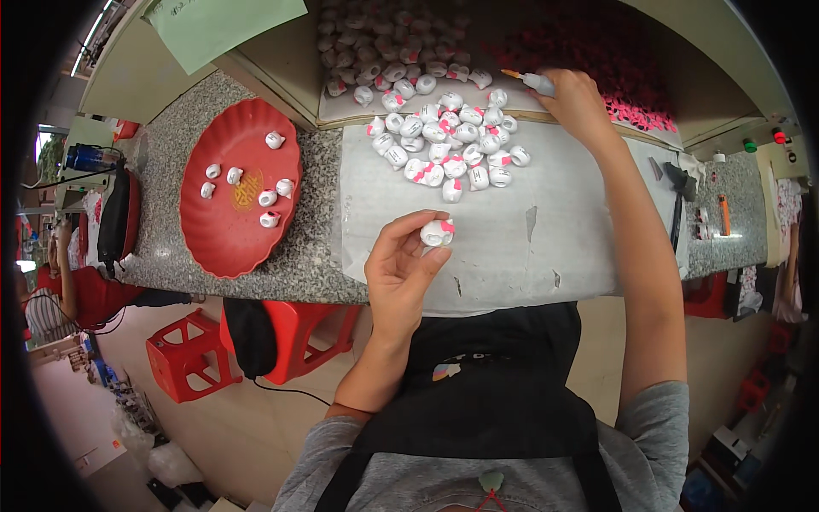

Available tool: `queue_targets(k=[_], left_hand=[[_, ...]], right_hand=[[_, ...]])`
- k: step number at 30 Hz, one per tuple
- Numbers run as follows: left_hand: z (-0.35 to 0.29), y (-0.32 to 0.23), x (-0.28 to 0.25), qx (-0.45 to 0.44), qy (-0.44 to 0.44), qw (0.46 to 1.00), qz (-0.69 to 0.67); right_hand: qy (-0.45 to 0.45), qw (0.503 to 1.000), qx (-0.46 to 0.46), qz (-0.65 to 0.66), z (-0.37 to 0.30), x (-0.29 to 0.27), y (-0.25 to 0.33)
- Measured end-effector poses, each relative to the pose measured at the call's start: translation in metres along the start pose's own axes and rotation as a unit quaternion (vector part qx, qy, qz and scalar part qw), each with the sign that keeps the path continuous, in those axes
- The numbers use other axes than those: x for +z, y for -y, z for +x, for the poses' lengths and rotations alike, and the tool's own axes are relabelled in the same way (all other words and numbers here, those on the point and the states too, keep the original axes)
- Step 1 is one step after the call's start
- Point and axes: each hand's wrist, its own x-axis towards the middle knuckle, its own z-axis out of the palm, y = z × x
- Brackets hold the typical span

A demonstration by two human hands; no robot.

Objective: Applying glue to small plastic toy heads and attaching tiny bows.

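My left hand [399, 271] is closed, pinching a small white cat-head-shaped figure with a pink bow [438, 232] over the front of the paper-covered work area. Farther off to the right, my right hand [573, 101] is closed around a white squeeze applicator with an orange tip [537, 83], its tip pointing left. That hand is near the pile of small pink pieces [636, 111] on the shelf. Between my hands and the shelf lies a loose group of white figures [452, 128], several bearing pink bows.
A red scalloped plate [209, 226] with several white figures is on the granite counter at left. More white figures [375, 43] are heaped on the shelf behind. A black-handled tool [678, 192] lies at right. Red stools [194, 354] stand below left.
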Motion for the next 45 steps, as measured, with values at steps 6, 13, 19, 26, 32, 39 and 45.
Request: queue_targets(k=[6, 13, 19, 26, 32, 39, 45], left_hand=[[0.000, 0.003, 0.001, 0.014, 0.000, 0.999, 0.032], [0.001, 0.011, 0.013, -0.010, 0.033, 0.999, 0.010], [-0.004, 0.014, 0.023, -0.021, 0.068, 0.997, 0.024], [-0.008, 0.015, 0.031, 0.016, 0.108, 0.988, 0.111], [-0.009, 0.018, 0.028, 0.115, 0.134, 0.954, 0.243], [-0.008, 0.015, 0.029, 0.099, 0.119, 0.967, 0.204], [-0.011, 0.011, 0.028, 0.011, 0.122, 0.991, 0.050]], right_hand=[[-0.051, 0.997, 0.020, 0.059, -0.028, -0.015, 0.015], [-0.019, 0.864, 0.172, 0.472, -0.118, -0.037, 0.055], [-0.029, 0.771, 0.181, 0.610, -0.151, -0.033, 0.078], [0.015, 0.710, 0.181, 0.681, -0.160, -0.029, 0.095], [0.016, 0.721, 0.202, 0.662, -0.160, -0.026, 0.096], [-0.014, 0.734, 0.186, 0.653, -0.162, -0.016, 0.099], [-0.047, 0.748, 0.158, 0.643, -0.163, -0.015, 0.101]])
